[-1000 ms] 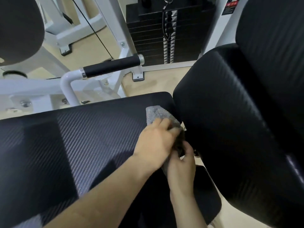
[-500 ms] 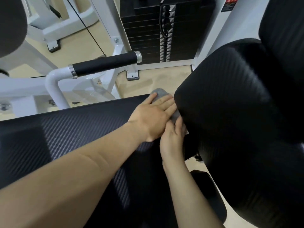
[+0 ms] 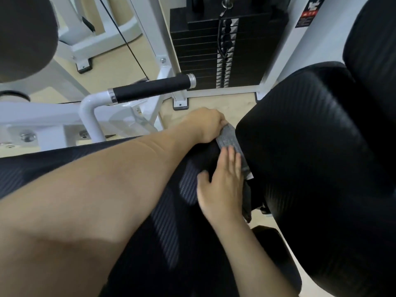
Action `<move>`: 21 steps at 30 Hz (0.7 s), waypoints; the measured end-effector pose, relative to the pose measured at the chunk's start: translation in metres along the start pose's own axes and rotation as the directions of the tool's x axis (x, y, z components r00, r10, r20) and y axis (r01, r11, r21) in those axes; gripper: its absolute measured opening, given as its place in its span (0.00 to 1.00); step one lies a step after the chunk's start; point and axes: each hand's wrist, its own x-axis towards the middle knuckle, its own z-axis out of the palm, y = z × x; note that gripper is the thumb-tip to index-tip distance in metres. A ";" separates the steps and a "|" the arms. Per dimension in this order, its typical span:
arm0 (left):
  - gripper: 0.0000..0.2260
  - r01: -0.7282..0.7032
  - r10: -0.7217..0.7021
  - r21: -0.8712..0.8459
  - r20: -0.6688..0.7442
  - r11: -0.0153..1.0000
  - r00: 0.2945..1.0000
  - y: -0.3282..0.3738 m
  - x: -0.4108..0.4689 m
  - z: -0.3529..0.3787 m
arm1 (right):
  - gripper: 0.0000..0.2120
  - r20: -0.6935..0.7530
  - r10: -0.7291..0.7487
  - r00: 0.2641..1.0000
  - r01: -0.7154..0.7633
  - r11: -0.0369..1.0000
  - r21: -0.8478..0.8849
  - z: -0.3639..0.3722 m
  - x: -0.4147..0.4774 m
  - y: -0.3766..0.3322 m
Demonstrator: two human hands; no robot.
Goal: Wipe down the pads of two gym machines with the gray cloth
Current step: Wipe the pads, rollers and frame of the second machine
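The gray cloth [image 3: 229,140] lies folded in the crease between the black seat pad [image 3: 32,170] and the black back pad [image 3: 310,146], at the seat's far edge. My left hand [image 3: 203,127] reaches across the seat and grips the cloth's far end over that edge. Just nearer to me, my right hand [image 3: 222,185] lies flat on the seat with its fingers spread. Its fingertips press on the near part of the cloth. The cloth's lower end is hidden between the pads.
A black-grip handle [image 3: 150,88] on a white tube sticks out just beyond the seat. Behind it stand the weight stack [image 3: 214,50] and white frame posts. A round dark pad [image 3: 23,35] hangs at upper left. A small black pad [image 3: 276,264] sits low, below the back pad.
My left hand has pushed the cloth along the crease to the seat's far edge. My right hand has let go of its pinch and now lies flat, a little nearer to me.
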 end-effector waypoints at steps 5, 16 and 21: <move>0.18 0.296 -0.290 -0.057 0.096 0.953 0.952 -0.036 -0.001 -0.004 | 0.33 0.022 0.065 0.998 -0.062 0.991 -0.115 -0.002 0.055 -0.016; 0.09 0.421 -0.430 0.149 0.031 0.895 0.903 -0.072 -0.073 -0.038 | 0.18 0.327 -0.237 0.915 0.326 0.912 -0.250 0.014 0.101 -0.081; 0.04 0.529 -0.538 -0.102 -0.209 0.843 0.817 -0.060 -0.116 -0.022 | 0.15 0.187 -0.396 0.899 0.414 0.907 -0.069 0.015 0.070 -0.090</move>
